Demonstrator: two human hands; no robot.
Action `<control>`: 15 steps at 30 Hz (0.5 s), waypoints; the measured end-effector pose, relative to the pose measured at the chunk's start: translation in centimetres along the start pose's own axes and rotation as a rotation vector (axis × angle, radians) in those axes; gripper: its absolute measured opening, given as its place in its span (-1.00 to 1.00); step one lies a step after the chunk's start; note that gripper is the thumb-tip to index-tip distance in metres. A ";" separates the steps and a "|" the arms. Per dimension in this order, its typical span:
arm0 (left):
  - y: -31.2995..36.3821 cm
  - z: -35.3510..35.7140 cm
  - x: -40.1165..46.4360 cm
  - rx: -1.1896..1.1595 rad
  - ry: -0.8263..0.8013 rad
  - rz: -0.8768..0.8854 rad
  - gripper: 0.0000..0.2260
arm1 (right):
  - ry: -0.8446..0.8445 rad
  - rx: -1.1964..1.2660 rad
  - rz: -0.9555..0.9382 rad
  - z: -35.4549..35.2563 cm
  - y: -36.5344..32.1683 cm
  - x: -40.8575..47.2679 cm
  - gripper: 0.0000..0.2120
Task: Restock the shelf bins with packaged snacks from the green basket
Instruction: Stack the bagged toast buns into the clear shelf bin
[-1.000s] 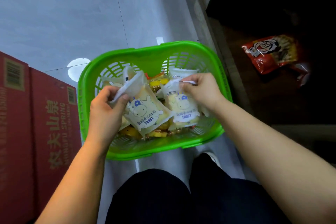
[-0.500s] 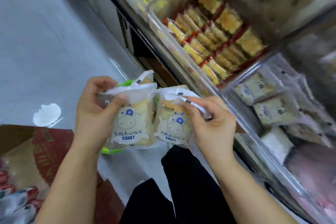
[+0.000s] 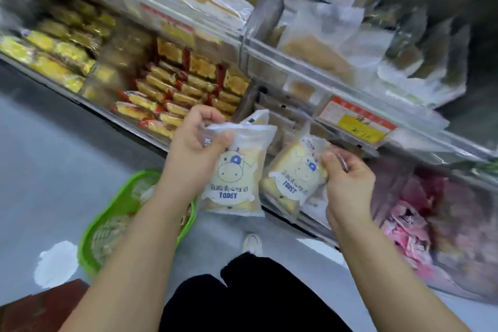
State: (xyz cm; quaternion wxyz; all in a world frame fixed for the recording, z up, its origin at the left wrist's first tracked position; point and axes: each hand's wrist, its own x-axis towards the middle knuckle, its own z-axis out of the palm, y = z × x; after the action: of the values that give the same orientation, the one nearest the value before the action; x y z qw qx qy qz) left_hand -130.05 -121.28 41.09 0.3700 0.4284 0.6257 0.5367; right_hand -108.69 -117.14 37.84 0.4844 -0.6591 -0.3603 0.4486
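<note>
Left hand [image 3: 195, 143] pinching top of toast pack [image 3: 234, 172], 2nd pack tucked behind. Right hand [image 3: 347, 186] gripping edge of another toast pack [image 3: 292, 180], tilted. Shelf bins [image 3: 272, 127] just beyond both grips; green basket [image 3: 107, 224] below left wrist, on floor.

Both hands have lifted their toast packets [image 3: 234, 170] out of the green basket [image 3: 113, 213] and carried them up to the shelf's front edge [image 3: 310, 62], right hand [image 3: 347, 183] nearest the bins.
</note>
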 end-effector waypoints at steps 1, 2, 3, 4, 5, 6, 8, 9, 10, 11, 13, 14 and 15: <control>-0.3 0.9 0.3 0.013 -0.013 -0.008 -0.75 | 0.020 -0.027 -0.005 0.1 0.7 0.9 -0.87; -0.7 1.6 0.6 0.026 -0.020 -0.014 -0.74 | 0.035 -0.047 -0.014 0.2 1.4 1.6 -0.88; -0.9 2.2 0.9 0.037 -0.021 -0.020 -0.73 | 0.042 -0.071 -0.028 0.3 2.0 2.3 -0.88; -1.2 2.5 1.3 0.049 -0.020 -0.026 -0.73 | 0.038 -0.111 -0.029 0.4 2.7 2.8 -0.86; -1.4 2.7 1.7 0.057 -0.026 -0.035 -0.73 | 0.017 -0.181 -0.007 0.5 3.4 3.2 -0.87; -1.6 2.9 2.1 0.055 -0.041 -0.048 -0.73 | -0.030 -0.278 0.031 0.5 4.0 3.4 -0.89; -1.9 3.1 2.7 0.045 -0.090 -0.076 -0.76 | -0.141 -0.493 0.076 0.4 4.7 3.3 -0.88; -2.0 3.2 3.0 0.048 -0.116 -0.098 -0.78 | -0.168 -0.594 0.055 0.3 4.7 3.2 -0.85; -2.2 3.4 3.2 0.048 -0.136 -0.122 -0.80 | -0.164 -0.689 0.001 0.3 4.5 3.0 -0.82; -2.3 3.4 3.4 0.037 -0.150 -0.148 -0.81 | -0.139 -0.754 -0.086 0.3 3.9 2.7 -0.79; -2.6 3.5 3.7 -0.020 -0.163 -0.200 -0.82 | -0.093 -0.713 -0.283 0.5 2.7 1.7 -0.78; -2.8 3.5 3.9 -0.062 -0.169 -0.222 -0.82 | -0.119 -0.631 -0.327 0.8 2.3 1.3 -0.78; -3.1 3.5 4.1 -0.112 -0.177 -0.240 -0.82 | -0.198 -0.536 -0.298 1.3 2.0 1.0 -0.74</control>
State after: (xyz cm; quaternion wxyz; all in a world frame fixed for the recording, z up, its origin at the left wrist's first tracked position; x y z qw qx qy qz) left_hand -128.73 -116.45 37.54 0.5083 0.3748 0.6067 0.4828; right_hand -109.46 -116.33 35.51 0.3165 -0.6562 -0.6036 0.3238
